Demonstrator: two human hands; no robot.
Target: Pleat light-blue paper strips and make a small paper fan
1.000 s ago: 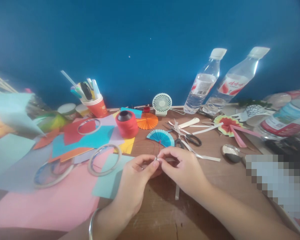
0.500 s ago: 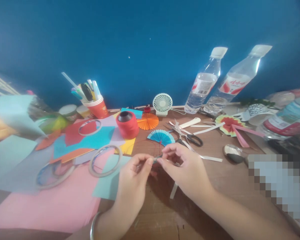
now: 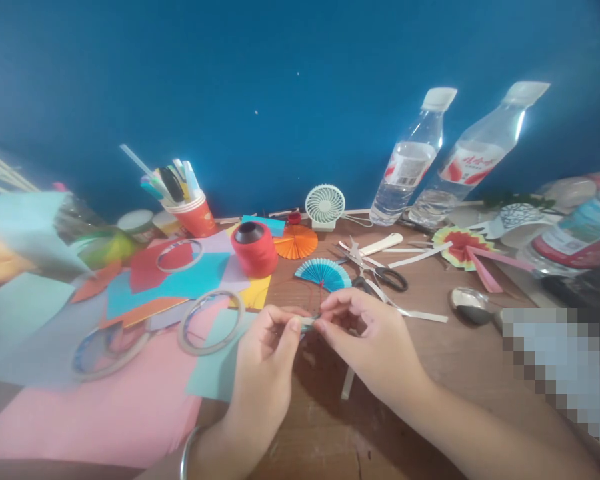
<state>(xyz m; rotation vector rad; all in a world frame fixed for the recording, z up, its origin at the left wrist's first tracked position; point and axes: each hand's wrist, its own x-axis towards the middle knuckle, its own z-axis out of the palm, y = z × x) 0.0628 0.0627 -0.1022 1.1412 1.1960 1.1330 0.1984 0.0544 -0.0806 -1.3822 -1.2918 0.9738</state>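
My left hand [image 3: 273, 350] pinches one end of a small pale greenish strip [image 3: 307, 322] between thumb and fingertips. At its other end the fingertips of my right hand [image 3: 367, 337] are closed on it. The strip is mostly covered by my fingers, so its kind is unclear. Just beyond the hands lies a blue pleated paper fan [image 3: 323, 273] with red thread [image 3: 321, 293] at its base, running toward my fingers. Behind that fan is an orange pleated paper piece [image 3: 297, 242]. A red thread spool [image 3: 254, 252] stands to the left.
Scissors [image 3: 361, 263], a white-handled knife [image 3: 383, 245] and paper strips lie right of the fan. Tape rolls [image 3: 211, 348] rest on coloured paper [image 3: 145, 427] at left. Two water bottles [image 3: 410, 160], a small fan [image 3: 325, 205] and a pen cup [image 3: 193, 215] stand along the wall.
The two hands have drawn slightly apart, and more of the pale strip shows between the fingertips. The blue fan and other things stay in place.
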